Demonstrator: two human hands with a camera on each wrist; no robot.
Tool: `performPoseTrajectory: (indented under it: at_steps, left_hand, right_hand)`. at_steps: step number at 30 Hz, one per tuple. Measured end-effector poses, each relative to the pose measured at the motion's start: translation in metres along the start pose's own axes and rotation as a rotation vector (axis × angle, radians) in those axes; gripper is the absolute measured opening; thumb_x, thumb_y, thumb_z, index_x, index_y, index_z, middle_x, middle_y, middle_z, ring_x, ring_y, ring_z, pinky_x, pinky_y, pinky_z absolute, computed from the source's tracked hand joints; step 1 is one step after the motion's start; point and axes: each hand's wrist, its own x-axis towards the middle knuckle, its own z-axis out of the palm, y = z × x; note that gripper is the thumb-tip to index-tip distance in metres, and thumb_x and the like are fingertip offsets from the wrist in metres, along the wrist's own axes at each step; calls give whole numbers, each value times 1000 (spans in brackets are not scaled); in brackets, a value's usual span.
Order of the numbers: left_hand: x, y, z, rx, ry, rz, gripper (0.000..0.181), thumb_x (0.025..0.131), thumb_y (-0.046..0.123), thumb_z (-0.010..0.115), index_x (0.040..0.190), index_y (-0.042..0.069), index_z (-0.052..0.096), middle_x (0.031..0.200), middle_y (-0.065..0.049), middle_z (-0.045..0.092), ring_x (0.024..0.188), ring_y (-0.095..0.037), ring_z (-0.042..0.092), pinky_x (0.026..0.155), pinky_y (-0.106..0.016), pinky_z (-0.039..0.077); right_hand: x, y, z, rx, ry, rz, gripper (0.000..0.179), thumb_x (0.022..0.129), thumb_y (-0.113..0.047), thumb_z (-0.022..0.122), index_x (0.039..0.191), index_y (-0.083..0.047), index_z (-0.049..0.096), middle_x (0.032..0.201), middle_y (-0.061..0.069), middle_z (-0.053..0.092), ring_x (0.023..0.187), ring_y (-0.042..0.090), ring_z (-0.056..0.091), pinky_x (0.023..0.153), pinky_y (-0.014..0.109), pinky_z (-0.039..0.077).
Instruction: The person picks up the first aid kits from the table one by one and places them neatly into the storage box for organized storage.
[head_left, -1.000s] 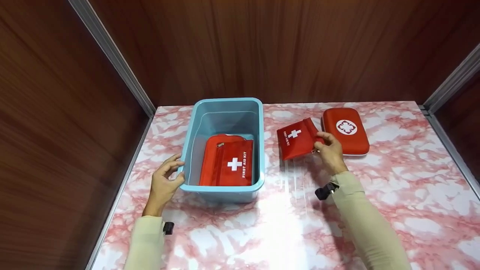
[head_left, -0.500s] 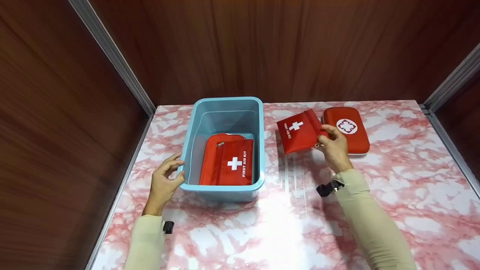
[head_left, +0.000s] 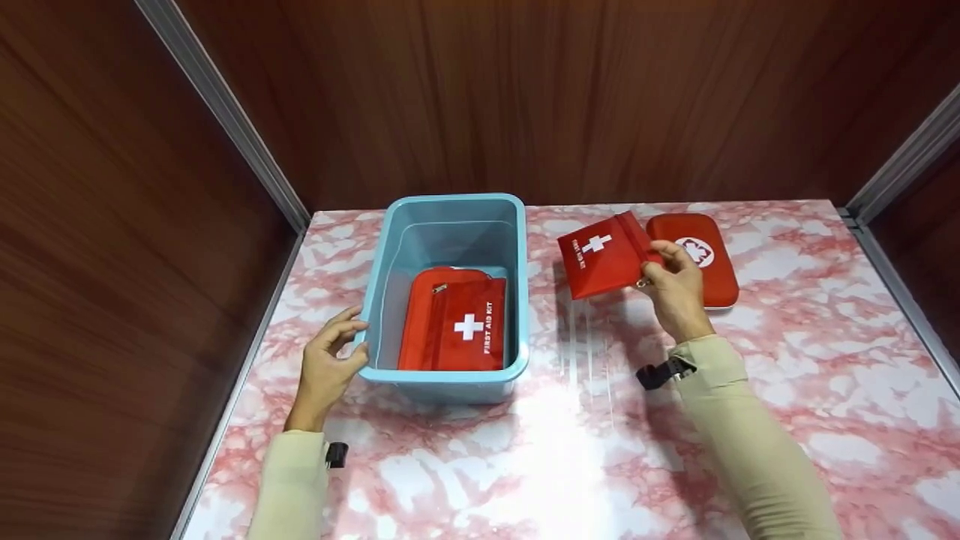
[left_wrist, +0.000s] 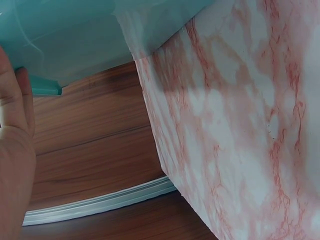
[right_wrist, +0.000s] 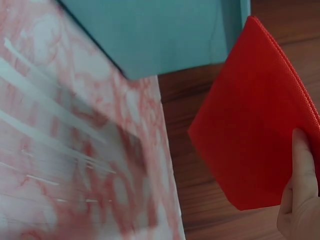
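My right hand (head_left: 679, 292) pinches a flat red first aid pouch (head_left: 604, 255) by its zipped edge, thumb in front. The pouch is tilted above the table, its white cross and lettering showing; in the right wrist view its plain red back (right_wrist: 250, 130) faces the camera. On the left, my left hand (head_left: 330, 367) holds the rim of a blue plastic bin (head_left: 523, 300) between thumb and fingers. Inside the bin a red first aid pouch (head_left: 469, 349) lies over a red case (head_left: 420, 300), which it partly hides.
A red hard-shell first aid case (head_left: 712, 281) with a white round emblem lies behind my right hand, partly covered by it. The pink-and-white marbled table (head_left: 450, 472) is bounded by brown wood-grain panels (head_left: 600, 105) at the back and sides.
My right hand has lifted the pouch up off the table and moved slightly back and to the right. The left hand has stayed on the bin's rim.
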Motion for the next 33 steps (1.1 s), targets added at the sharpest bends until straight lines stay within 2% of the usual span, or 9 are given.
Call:
performPoseTrajectory:
  at_steps: [11, 20, 26, 33]
  left_hand:
    - [0, -1, -1, 13, 9, 14, 26, 80, -23, 59, 105, -20, 63, 134, -35, 52, 108, -8, 61, 95, -24, 44]
    - [1, -1, -1, 11, 1, 9, 26, 80, -22, 60, 106, -20, 64, 135, -33, 53, 109, -8, 61, 96, -28, 44]
    - [2, 1, 0, 14, 1, 12, 26, 81, -22, 60, 106, -20, 64, 134, -33, 53, 107, -8, 61, 96, -27, 44]
    - [0, 0, 0, 17, 2, 20, 26, 80, -22, 60, 105, -21, 63, 134, -35, 53, 106, -8, 62, 96, -25, 44]
  right_hand:
    - [-8, -15, 12, 105, -38, -61, 34, 88, 21, 44, 101, -5, 60, 99, 10, 46, 66, 13, 51, 57, 21, 49]
    - [-12, -25, 20, 198, -20, -78, 34, 87, 24, 43, 96, -5, 61, 92, 11, 47, 60, 14, 47, 51, 20, 44]
    - [-18, -33, 28, 231, -44, -117, 34, 86, 24, 43, 95, -3, 62, 86, 9, 51, 58, 15, 50, 50, 23, 48]
    - [-25, -40, 36, 242, -75, -153, 32, 88, 22, 43, 95, -3, 62, 84, 9, 52, 61, 17, 52, 57, 27, 53]
